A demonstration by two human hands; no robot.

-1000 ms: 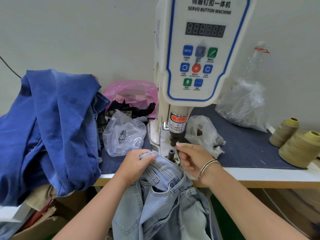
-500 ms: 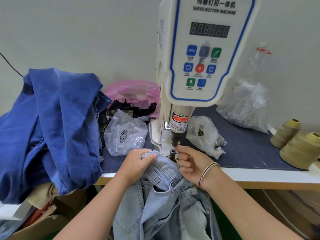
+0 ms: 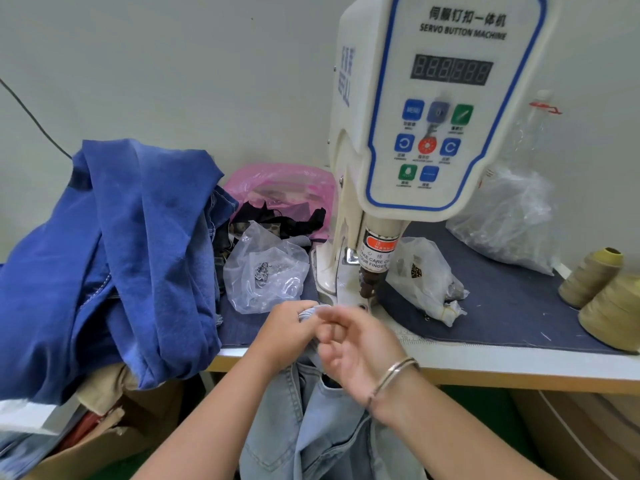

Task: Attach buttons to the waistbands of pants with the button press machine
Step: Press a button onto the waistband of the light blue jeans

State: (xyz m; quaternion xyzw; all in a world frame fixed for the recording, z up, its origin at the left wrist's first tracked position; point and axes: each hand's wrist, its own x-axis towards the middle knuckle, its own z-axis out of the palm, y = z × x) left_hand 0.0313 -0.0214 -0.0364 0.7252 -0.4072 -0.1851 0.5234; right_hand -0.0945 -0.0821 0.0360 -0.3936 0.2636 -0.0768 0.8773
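The white button press machine (image 3: 433, 109) stands on the table, its dark punch (image 3: 367, 284) hanging just above the base. Light blue jeans (image 3: 322, 427) hang down over the table's front edge. My left hand (image 3: 287, 332) grips the bunched waistband (image 3: 311, 311) right in front of the machine base. My right hand (image 3: 353, 348), blurred by motion, lies across the waistband beside the left hand with its fingers curled; whether it holds the cloth is unclear. The lower die is hidden behind my hands.
A heap of dark blue jeans (image 3: 114, 258) fills the table's left. A clear bag of metal parts (image 3: 263, 271) lies left of the machine, another bag (image 3: 422, 275) right of it. Pink bag (image 3: 277, 188) behind. Thread cones (image 3: 613, 306) stand far right.
My right hand left the punch area and swung left and down onto the waistband beside my left hand. The camera moved closer to the machine.
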